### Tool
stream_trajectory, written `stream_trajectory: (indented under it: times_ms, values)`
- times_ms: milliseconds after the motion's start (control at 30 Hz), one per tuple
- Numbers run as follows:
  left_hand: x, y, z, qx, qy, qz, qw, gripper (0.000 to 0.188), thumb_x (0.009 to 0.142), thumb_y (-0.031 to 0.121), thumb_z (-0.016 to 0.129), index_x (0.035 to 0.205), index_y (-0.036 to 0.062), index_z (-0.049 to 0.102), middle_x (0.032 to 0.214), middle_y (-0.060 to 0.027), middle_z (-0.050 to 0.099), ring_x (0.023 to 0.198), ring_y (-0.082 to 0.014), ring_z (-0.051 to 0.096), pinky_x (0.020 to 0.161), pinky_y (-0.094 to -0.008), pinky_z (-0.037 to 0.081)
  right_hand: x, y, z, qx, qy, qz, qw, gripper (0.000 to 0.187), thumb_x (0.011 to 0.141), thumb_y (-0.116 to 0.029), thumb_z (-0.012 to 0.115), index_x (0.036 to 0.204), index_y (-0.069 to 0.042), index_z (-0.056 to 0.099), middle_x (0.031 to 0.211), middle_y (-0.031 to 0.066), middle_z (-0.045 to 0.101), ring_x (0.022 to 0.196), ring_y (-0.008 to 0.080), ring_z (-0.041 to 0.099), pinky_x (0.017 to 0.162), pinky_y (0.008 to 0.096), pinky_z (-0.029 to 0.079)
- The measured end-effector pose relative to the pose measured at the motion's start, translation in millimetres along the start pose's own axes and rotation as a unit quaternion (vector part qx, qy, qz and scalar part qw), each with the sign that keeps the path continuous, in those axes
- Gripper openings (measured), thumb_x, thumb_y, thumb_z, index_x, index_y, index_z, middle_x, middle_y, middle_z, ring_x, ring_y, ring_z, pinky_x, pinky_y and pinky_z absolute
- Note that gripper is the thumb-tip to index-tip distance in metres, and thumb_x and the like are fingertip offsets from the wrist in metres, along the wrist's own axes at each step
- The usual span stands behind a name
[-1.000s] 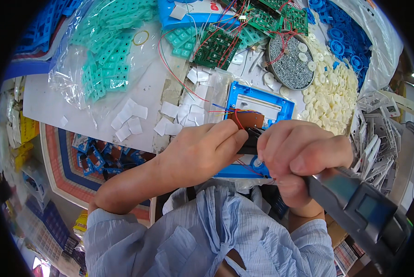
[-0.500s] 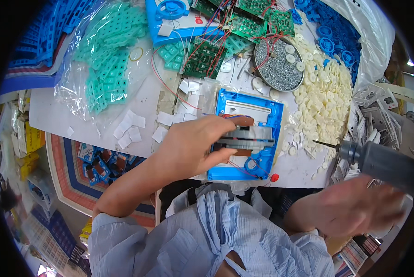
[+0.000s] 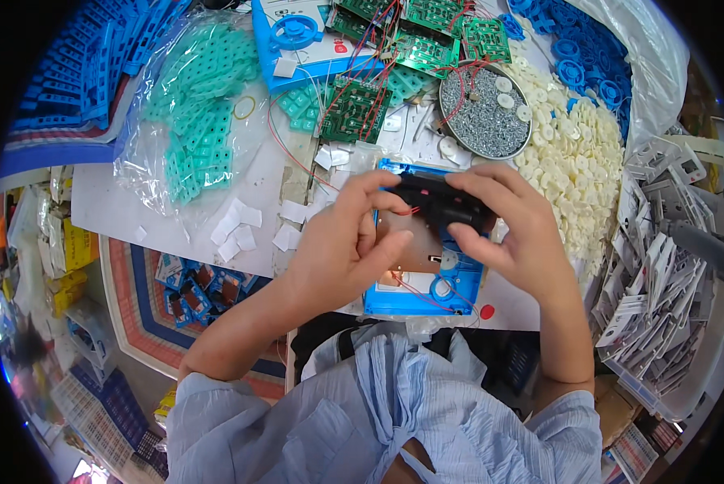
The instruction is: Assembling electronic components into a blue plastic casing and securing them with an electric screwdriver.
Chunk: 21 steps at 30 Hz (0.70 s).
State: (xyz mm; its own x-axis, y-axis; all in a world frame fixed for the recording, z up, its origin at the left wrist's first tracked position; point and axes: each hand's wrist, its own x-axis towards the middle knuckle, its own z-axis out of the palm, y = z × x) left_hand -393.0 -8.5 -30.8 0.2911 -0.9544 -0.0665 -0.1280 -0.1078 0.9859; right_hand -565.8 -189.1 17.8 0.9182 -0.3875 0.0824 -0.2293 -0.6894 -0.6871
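Both hands meet over a blue plastic casing lying at the table's near edge. A long black plastic part is held between them, above the casing's far half. My left hand has its fingertips on the part's left end, beside thin red wires. At the right end, my right hand grips it between fingers and thumb. Beneath, a brown board covers much of the casing's inside; the hands hide the rest. Red wires cross the casing's near side, and a red round piece lies just outside.
Green circuit boards with wires lie beyond the casing. Small silver screws fill a round dish beside piled cream discs. Teal pads in clear plastic and white paper squares lie left. An electric screwdriver is at the right rim.
My right hand has left the screwdriver's side and come in to the casing. The black part is now in both hands, where my left hand alone gripped a greyish piece.
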Motion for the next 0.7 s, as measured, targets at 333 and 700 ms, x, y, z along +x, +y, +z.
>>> stream_trajectory:
  times_ms: [333, 700]
  values:
    - [1.7, -13.4, 13.0, 0.241, 0.045, 0.195, 0.95, 0.047, 0.085, 0.004, 0.073, 0.129, 0.0004, 0.058, 0.115, -0.0186, 0.066, 0.1, -0.0354, 0.067, 0.082, -0.0385, 0.056, 4.6, 28.1, -7.7, -0.002, -0.06, -0.037, 0.997, 0.046, 0.087, -0.02, 0.076, 0.13, -0.007, 0.065, 0.122, 0.0146, 0.064, 0.1, 0.0321, 0.069, 0.084, 0.0377, 0.057]
    - [-2.2, -11.1, 15.9, 0.308, 0.03, 0.166, 0.936, 0.057, 0.084, 0.007, 0.073, 0.138, 0.0036, 0.056, 0.126, -0.0167, 0.059, 0.102, -0.0338, 0.067, 0.082, -0.0395, 0.057, -2.7, 13.5, 7.8, -0.257, 0.018, -0.138, 0.956, 0.058, 0.075, -0.012, 0.08, 0.13, -0.007, 0.063, 0.118, 0.009, 0.063, 0.103, 0.0324, 0.061, 0.087, 0.0413, 0.051]
